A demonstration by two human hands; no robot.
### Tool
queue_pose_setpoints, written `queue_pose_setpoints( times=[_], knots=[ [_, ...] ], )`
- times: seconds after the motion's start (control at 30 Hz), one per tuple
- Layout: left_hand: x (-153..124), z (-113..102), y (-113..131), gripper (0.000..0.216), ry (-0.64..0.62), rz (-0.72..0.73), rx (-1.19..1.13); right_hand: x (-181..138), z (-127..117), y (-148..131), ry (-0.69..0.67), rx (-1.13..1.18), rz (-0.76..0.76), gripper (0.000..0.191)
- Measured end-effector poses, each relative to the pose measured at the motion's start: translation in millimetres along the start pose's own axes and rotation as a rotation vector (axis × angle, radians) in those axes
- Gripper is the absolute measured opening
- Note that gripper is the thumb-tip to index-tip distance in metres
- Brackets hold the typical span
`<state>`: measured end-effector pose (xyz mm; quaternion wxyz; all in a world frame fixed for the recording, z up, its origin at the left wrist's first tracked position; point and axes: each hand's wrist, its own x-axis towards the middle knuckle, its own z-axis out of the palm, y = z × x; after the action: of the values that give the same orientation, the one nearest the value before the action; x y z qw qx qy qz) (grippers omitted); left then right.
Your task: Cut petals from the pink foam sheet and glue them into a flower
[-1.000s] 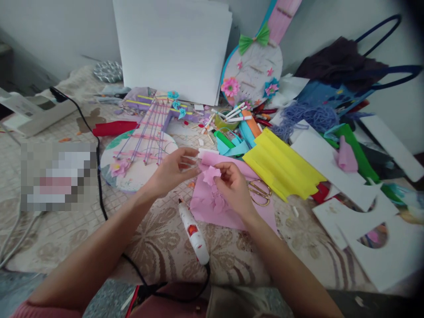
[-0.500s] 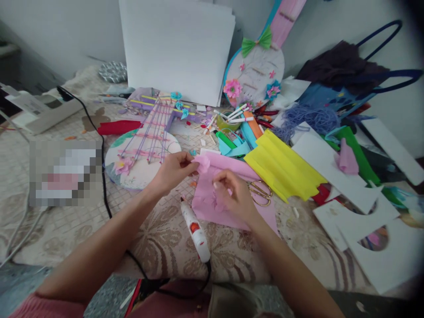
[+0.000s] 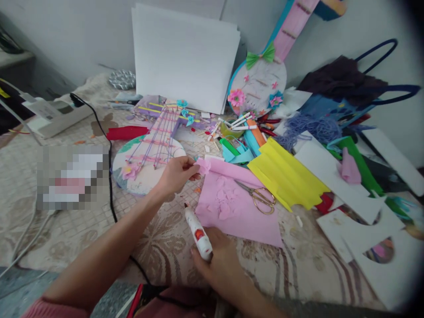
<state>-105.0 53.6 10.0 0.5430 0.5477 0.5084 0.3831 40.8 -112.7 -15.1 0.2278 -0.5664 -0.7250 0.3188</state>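
Between the fingertips of my left hand (image 3: 179, 174) is a small pink paper petal (image 3: 203, 165), held over the left end of a rolled pink crepe paper. My right hand (image 3: 220, 256) is around the rear part of a white hot glue pen (image 3: 198, 234) with a red button; its dark tip points up and left. A pink crepe paper sheet (image 3: 251, 225) lies just beyond, with several loose petals (image 3: 223, 198) on it. Gold-handled scissors (image 3: 263, 201) rest on the sheet's right side. Left of my left hand lies a decorated paper instrument (image 3: 149, 154) with purple strings.
Yellow crepe paper (image 3: 288, 174) and white board offcuts (image 3: 364, 238) cover the right side. White boards (image 3: 185, 57) and a second decorated instrument (image 3: 258, 84) lean on the wall. A black cable (image 3: 111, 176) runs along the left; a blue bag (image 3: 341, 101) stands at the back right.
My right hand has moved from above the petals down to the glue pen and taken hold of it. My left hand keeps the petal. The camera view has shifted slightly.
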Motion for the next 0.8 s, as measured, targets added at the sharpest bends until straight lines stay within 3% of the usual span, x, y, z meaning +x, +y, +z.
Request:
queue_pose_setpoints(
  times=[0.2, 0.33, 0.53, 0.8],
  knots=[
    [-4.8, -0.1, 7.5, 0.012, 0.001, 0.006, 0.035, -5.0, -9.4, 7.4, 0.246, 0.186, 0.046, 0.004],
    [-7.1, 1.8, 7.2, 0.013, -0.015, 0.028, 0.050, 7.8, -21.2, 10.7, 0.372, 0.221, 0.075, 0.012],
    [-8.3, 5.4, -1.5, 0.013, -0.044, 0.069, 0.085, 31.1, -27.4, 3.7, 0.397, 0.141, 0.026, 0.015],
    [-9.1, 6.9, -4.7, 0.012, -0.036, 0.110, 0.116, 38.1, -24.2, 6.5, 0.428, 0.113, 0.014, 0.015]
  ],
)
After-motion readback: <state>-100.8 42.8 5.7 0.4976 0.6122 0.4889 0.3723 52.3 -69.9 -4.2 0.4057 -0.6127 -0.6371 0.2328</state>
